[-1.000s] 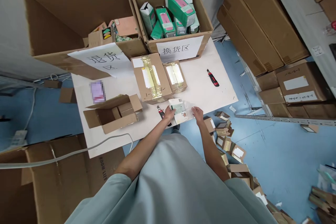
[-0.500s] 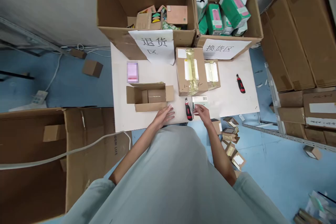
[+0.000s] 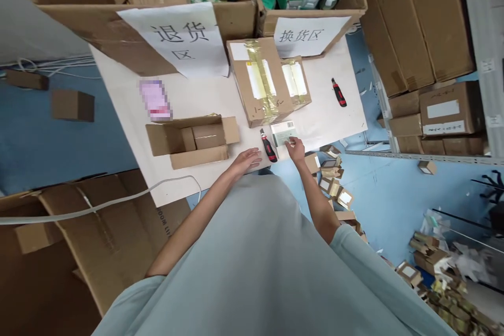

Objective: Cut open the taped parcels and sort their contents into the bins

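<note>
My left hand (image 3: 246,161) lies near the table's front edge with its fingers stretched out and nothing in them. Just right of it is a black and red box cutter (image 3: 268,146), untouched. My right hand (image 3: 295,150) has its fingers bent at the lower right corner of a small white and pale green box (image 3: 282,131), which they grip. Part of that corner is hidden behind the fingers. An open brown carton (image 3: 199,158) stands left of my left hand, flaps spread, with brown cardboard visible inside.
Two taped parcels, a larger one (image 3: 244,80) and a smaller one (image 3: 305,94), stand behind. A blurred pink item (image 3: 155,100) lies left. A second box cutter (image 3: 338,92) lies right. Big cartons with paper signs (image 3: 189,37) line the back; a cable (image 3: 129,202) crosses the left.
The view has turned and shifted, so the table appears tilted and nearer. My right hand has moved slightly up along the small box's right side. My left hand is farther from the open carton.
</note>
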Available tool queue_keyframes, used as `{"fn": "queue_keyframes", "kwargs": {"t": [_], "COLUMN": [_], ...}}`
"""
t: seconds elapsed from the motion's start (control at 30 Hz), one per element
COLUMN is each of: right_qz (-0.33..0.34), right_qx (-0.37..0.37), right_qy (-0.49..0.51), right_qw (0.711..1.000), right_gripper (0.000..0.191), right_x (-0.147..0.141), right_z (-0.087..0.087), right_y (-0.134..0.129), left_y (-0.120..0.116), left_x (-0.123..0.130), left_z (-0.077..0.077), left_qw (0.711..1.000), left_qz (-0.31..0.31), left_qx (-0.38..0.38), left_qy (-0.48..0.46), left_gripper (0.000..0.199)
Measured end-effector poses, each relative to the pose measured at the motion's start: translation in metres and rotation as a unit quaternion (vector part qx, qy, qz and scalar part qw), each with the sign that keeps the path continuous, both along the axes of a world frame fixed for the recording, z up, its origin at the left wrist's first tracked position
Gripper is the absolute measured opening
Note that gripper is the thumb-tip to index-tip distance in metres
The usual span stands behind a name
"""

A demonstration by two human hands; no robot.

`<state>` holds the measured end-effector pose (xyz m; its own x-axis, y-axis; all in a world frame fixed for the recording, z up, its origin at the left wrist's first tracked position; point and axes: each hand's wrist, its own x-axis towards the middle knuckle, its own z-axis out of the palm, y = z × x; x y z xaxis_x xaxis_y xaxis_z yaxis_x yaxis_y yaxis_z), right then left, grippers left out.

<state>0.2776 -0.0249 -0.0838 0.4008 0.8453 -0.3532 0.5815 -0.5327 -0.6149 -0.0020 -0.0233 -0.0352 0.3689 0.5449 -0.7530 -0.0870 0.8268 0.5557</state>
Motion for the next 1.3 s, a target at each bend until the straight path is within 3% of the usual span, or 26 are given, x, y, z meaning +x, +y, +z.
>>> {"fn": "queue_keyframes", "kwargs": {"t": [0.13,0.23,0.3,0.37,0.47,0.53,0.57,0.63,0.73,0.93,1.03,1.3], "right_qz": [-0.016,0.037,0.092,0.129,0.157,0.168,0.173,0.179,0.192,0.168,0.153,0.113], "right_qx": [-0.046,-0.090,-0.105,-0.106,-0.104,-0.108,-0.111,-0.109,-0.090,0.003,0.063,0.234], "right_qy": [-0.099,-0.121,-0.123,-0.128,-0.138,-0.136,-0.131,-0.115,-0.082,-0.044,-0.037,-0.031], "right_qw": [0.994,0.988,0.983,0.978,0.972,0.970,0.970,0.971,0.974,0.985,0.985,0.965], "right_gripper": [0.053,0.063,0.069,0.068,0.051,0.041,0.039,0.038,0.037,0.030,0.027,0.022], "right_x": [0.054,0.084,0.098,0.108,0.115,0.117,0.118,0.118,0.119,0.127,0.131,0.124], "right_z": [-0.010,-0.019,-0.024,-0.029,-0.033,-0.033,-0.031,-0.027,-0.017,0.018,0.040,0.098], "right_y": [-0.005,-0.004,-0.002,-0.001,0.001,0.002,0.003,0.005,0.008,0.013,0.015,0.027], "left_y": [0.012,0.021,0.027,0.033,0.041,0.044,0.045,0.046,0.044,0.044,0.047,0.052], "left_x": [0.049,0.091,0.120,0.149,0.188,0.208,0.215,0.223,0.222,0.204,0.205,0.214], "left_z": [-0.013,-0.025,-0.034,-0.041,-0.049,-0.053,-0.055,-0.057,-0.058,-0.053,-0.046,-0.015], "left_qw": [0.997,0.986,0.961,0.907,0.776,0.694,0.665,0.633,0.640,0.716,0.741,0.712], "left_qz": [-0.051,-0.093,-0.160,-0.254,-0.399,-0.475,-0.504,-0.542,-0.545,-0.461,-0.425,-0.393], "left_qx": [0.055,0.127,0.195,0.285,0.422,0.470,0.476,0.464,0.442,0.447,0.449,0.502], "left_qy": [0.021,0.062,0.116,0.181,0.248,0.268,0.279,0.300,0.314,0.273,0.261,0.295], "left_gripper": [0.062,0.068,0.069,0.067,0.068,0.067,0.065,0.061,0.062,0.054,0.056,0.054]}}
